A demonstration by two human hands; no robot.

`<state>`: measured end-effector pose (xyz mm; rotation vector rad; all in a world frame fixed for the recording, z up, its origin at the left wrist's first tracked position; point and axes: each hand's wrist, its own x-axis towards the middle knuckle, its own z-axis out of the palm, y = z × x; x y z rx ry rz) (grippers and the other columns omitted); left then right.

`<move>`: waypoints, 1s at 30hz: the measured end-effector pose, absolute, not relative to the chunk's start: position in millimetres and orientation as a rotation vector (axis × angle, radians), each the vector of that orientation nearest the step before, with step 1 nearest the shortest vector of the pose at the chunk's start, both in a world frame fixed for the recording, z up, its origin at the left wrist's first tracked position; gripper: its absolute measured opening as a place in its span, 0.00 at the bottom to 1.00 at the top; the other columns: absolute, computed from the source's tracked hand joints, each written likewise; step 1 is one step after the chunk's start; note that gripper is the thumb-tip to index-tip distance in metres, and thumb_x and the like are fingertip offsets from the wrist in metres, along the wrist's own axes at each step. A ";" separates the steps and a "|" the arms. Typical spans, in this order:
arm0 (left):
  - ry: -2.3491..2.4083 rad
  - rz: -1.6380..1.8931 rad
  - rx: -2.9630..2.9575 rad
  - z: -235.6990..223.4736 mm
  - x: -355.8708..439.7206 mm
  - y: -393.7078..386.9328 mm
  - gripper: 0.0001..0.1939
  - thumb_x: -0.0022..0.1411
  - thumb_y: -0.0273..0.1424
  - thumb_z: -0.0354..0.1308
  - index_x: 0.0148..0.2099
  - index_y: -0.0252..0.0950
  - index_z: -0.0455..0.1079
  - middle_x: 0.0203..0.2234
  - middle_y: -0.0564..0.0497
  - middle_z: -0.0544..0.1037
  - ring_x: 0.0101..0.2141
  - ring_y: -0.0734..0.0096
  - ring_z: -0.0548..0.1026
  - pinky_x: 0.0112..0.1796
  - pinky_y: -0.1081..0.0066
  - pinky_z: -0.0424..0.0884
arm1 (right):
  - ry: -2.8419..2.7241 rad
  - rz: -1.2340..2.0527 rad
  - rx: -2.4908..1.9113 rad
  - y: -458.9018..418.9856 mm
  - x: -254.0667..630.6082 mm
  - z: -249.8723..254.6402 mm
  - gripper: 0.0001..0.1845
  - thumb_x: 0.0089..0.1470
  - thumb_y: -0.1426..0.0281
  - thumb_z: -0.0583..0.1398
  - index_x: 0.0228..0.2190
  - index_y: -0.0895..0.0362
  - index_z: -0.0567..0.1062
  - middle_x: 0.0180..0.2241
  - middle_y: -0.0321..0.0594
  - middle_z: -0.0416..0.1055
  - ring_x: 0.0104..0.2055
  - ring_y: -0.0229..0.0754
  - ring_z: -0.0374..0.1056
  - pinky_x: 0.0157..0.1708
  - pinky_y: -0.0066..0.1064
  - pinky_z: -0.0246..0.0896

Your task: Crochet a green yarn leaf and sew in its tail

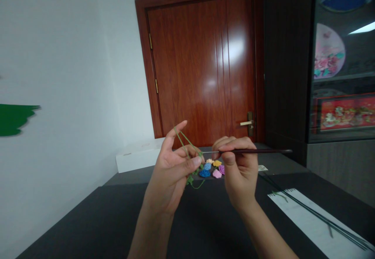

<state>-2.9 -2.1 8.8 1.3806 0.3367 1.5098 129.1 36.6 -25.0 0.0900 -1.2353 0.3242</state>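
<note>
My left hand is raised above the dark table, pinching a small green crochet piece between thumb and fingers. Green yarn runs up over its raised index finger. My right hand is closed on a dark crochet hook, held level, with its tip at the green piece. Behind the hands, several small crocheted flowers in blue, pink, purple and orange lie on the table.
A dark table fills the foreground. At the right a white paper strip bears thin green stems. A white box sits at the table's far end, before a brown door. A dark display cabinet stands at the right.
</note>
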 end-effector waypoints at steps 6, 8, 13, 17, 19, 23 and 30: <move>0.356 1.526 1.387 9.1 -2.4 -2.8 0.46 0.52 0.20 0.70 0.70 0.42 0.56 0.26 0.54 0.77 0.29 0.72 0.74 0.32 0.75 0.69 | -1.171 0.503 0.029 35.9 128.1 -26.5 0.04 0.66 0.70 0.59 0.36 0.53 0.72 0.29 0.34 0.67 0.30 0.39 0.66 0.33 0.35 0.61; 0.371 1.527 1.388 8.9 -2.2 -4.0 0.46 0.52 0.21 0.71 0.69 0.43 0.57 0.27 0.54 0.77 0.29 0.72 0.73 0.33 0.74 0.69 | -1.130 0.627 0.026 35.1 126.9 -25.4 0.06 0.66 0.67 0.59 0.34 0.53 0.71 0.28 0.33 0.66 0.29 0.38 0.64 0.32 0.34 0.59; 0.368 1.514 1.380 8.4 -2.5 -6.7 0.44 0.53 0.20 0.70 0.69 0.41 0.58 0.27 0.54 0.76 0.30 0.72 0.74 0.34 0.74 0.70 | -1.069 0.950 0.055 34.6 124.7 -21.3 0.13 0.64 0.63 0.61 0.29 0.54 0.69 0.23 0.31 0.62 0.26 0.36 0.60 0.30 0.31 0.55; 0.369 1.526 1.398 8.7 -3.7 -4.2 0.42 0.54 0.19 0.70 0.68 0.38 0.59 0.28 0.53 0.76 0.31 0.73 0.73 0.35 0.75 0.70 | -1.036 1.101 0.071 34.5 123.6 -19.5 0.15 0.63 0.63 0.62 0.26 0.55 0.68 0.23 0.31 0.60 0.25 0.35 0.57 0.28 0.30 0.53; 0.379 1.543 1.421 8.6 -4.4 -2.1 0.41 0.54 0.20 0.70 0.67 0.36 0.60 0.28 0.53 0.77 0.30 0.74 0.73 0.35 0.76 0.70 | -1.012 1.163 0.091 34.4 123.1 -18.8 0.15 0.62 0.63 0.63 0.26 0.55 0.67 0.23 0.30 0.60 0.25 0.35 0.57 0.27 0.29 0.51; 0.400 1.565 1.505 7.2 -5.5 1.2 0.41 0.55 0.21 0.71 0.67 0.34 0.59 0.29 0.51 0.79 0.32 0.72 0.75 0.39 0.73 0.72 | -0.991 1.265 0.065 35.9 122.7 -18.6 0.15 0.59 0.64 0.65 0.26 0.55 0.67 0.22 0.29 0.58 0.24 0.34 0.55 0.26 0.28 0.51; 0.430 1.529 1.552 5.7 -7.9 2.5 0.43 0.56 0.23 0.71 0.69 0.36 0.56 0.31 0.50 0.80 0.33 0.72 0.76 0.38 0.73 0.72 | -1.013 1.232 -0.017 38.5 126.5 -19.0 0.16 0.59 0.62 0.64 0.25 0.55 0.66 0.20 0.28 0.60 0.22 0.33 0.55 0.25 0.27 0.50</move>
